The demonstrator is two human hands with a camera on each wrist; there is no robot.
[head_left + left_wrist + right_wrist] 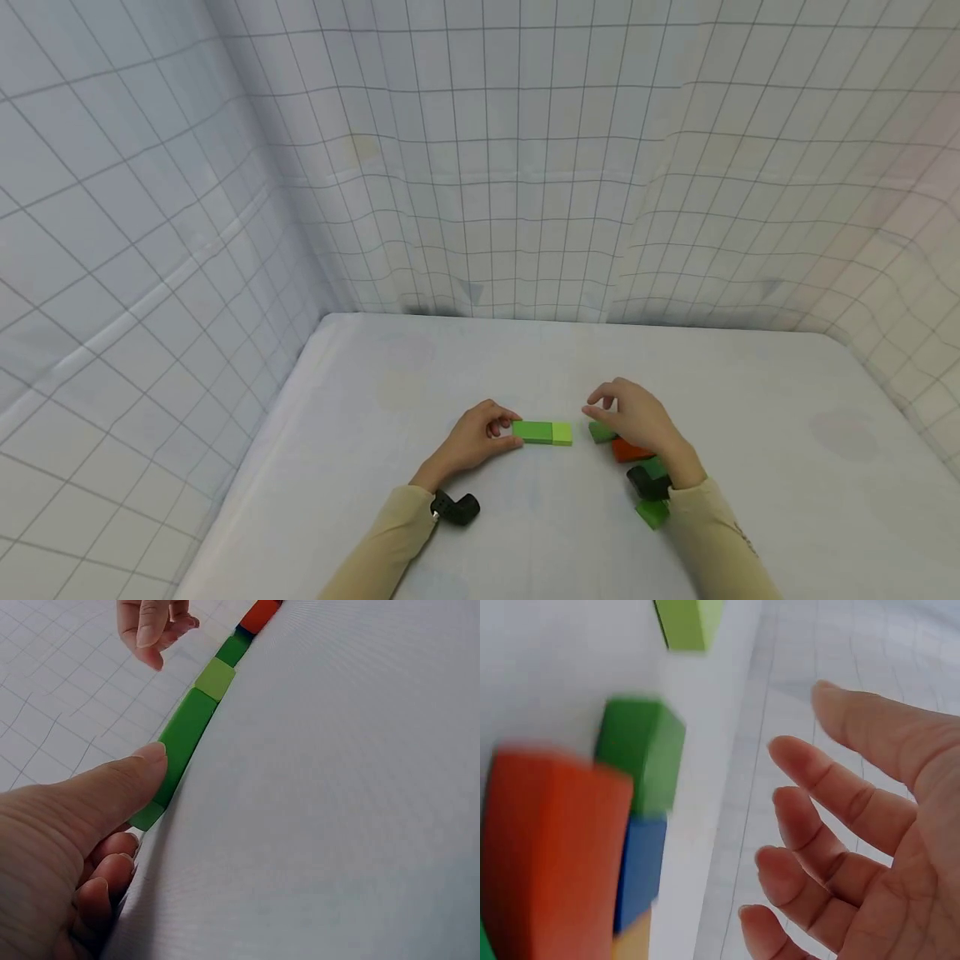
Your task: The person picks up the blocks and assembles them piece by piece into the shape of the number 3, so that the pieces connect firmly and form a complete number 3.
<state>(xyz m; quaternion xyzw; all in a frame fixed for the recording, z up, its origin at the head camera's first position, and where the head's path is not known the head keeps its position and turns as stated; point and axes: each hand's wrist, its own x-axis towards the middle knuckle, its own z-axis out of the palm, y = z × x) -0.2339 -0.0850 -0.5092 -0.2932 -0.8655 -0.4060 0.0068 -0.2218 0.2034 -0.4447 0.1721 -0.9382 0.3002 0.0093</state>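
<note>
In the head view a long green block lies on the table with a small lime-green block against its right end. My left hand pinches the long block's left end between thumb and fingers; in the left wrist view the thumb lies along its side. Over to the right, my right hand hovers with loosely bent fingers and holds nothing. Beside and under it are a dark green block, a red block and a blue block, partly hidden from above by the hand.
Below the right wrist lie more green blocks, one of them nearest me. A yellowish block shows at the bottom of the right wrist view. White cloth walls with a grid stand behind and beside the white table.
</note>
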